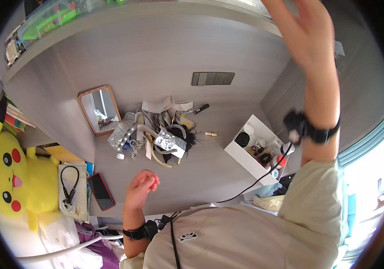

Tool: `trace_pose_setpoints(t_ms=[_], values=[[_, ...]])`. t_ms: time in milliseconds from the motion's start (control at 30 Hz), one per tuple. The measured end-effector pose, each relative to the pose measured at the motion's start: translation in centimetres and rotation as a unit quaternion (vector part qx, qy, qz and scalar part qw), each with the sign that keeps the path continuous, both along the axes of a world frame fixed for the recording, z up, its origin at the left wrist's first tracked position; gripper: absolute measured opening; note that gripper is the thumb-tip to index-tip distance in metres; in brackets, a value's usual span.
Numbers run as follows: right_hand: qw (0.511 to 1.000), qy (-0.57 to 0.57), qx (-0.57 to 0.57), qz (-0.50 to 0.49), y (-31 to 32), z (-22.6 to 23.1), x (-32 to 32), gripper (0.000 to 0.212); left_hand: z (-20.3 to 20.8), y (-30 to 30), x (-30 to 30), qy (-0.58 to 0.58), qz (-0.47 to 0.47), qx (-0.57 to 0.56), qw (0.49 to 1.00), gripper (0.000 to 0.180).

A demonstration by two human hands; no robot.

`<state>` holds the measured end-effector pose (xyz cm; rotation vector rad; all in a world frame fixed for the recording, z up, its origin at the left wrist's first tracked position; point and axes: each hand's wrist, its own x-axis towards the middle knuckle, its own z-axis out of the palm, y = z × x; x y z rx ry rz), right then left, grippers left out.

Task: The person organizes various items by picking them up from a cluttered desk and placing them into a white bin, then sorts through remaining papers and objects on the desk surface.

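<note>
My right hand (311, 33) is raised to the shelf above the desk at the upper right. Its thumb stands away from the fingers, and the fingertips run past the top edge of the picture. No object shows in it. My left hand (142, 186) hovers over the desk's near edge, its fingers curled in, with nothing visible in them. Beyond it lies a pile with headbands (159, 159), a black-and-white patterned packet (170, 141), dark hair-like strands and a clear bubbled bag (122, 132). A white box (245, 163) of jars and small round containers stands to the right.
A wood-framed mirror (115, 101) leans on the back panel, below and left of a socket strip (213, 79). On the left are a red-edged phone (101, 192) and a yellow plush toy (37, 179). A black cable (245, 189) runs from my right wristband across my front.
</note>
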<state>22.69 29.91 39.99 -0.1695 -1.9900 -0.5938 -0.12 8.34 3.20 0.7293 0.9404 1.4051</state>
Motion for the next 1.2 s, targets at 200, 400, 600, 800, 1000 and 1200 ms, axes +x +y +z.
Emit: trace_pose_setpoints(t_ms=[200, 400, 600, 800, 1000, 1200], values=[[0.884, -0.186, -0.423, 0.073, -2.9, -16.1, 1.6, 0.015, -0.8, 0.1, 0.7, 0.027, -0.192, -0.013, 0.981, 0.018], [0.769, -0.214, -0.596, -0.086, 7.4, -40.5, 3.0, 0.021, -2.3, 0.0, 1.1, 0.058, -0.183, -0.031, 0.981, 0.016], [0.686, -0.349, -0.526, -0.361, 9.4, -49.0, 3.1, 0.026, -2.6, -0.9, 1.7, 0.061, -0.139, -0.042, 0.988, 0.012], [0.717, -0.261, -0.624, -0.169, 5.3, -44.9, 3.8, 0.022, -3.4, -2.3, 2.0, 0.041, -0.068, -0.069, 0.994, 0.015], [0.661, 0.182, -0.718, 0.121, 3.9, -37.3, 13.7, 0.026, -3.3, 0.5, 2.5, 0.024, -0.07, -0.088, 0.993, 0.018], [0.75, 0.014, -0.602, -0.274, 8.6, -41.3, 24.4, 0.033, -3.2, 5.2, 4.5, 0.089, -0.139, -0.075, 0.983, 0.015]])
